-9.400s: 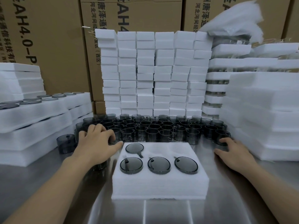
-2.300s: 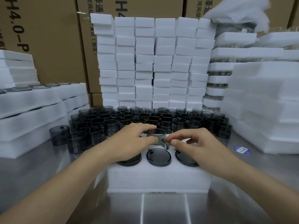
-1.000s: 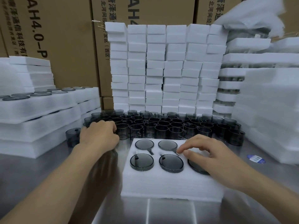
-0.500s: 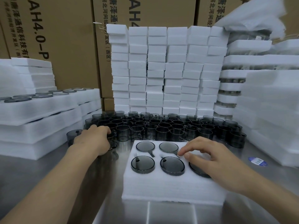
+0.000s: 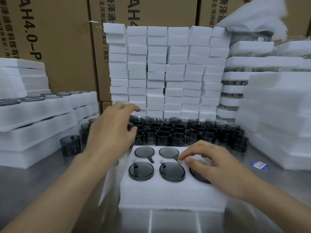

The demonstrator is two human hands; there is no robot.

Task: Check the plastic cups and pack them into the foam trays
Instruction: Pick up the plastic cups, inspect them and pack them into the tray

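**A:** Which step are you on?

**B:** Packing. The foam tray sits on the metal table, right in front of me. I count five dark packed cups in its holes. One of them peeks out from under my right hand.

**A:** What are your hands doing?

**B:** My right hand rests on the right side of the tray. Its fingers are loosely bent, with the tips on the foam, and it holds nothing. My left hand is up over the loose cups that stand behind the tray. It is blurry, so I cannot tell if it has a cup in it or not.

**A:** Is there room left in the tray?

**B:** I think there is one hole at the back right. My right hand hides that spot, so I can't be sure.

**A:** So what comes next?

**B:** I need one cup from the bunch. I should look it over for cracks or marks, then push it straight down into the free hole. My right hand must get out of the way first. The loose cups stand tight together, so I should lift one straight up and not knock the others.
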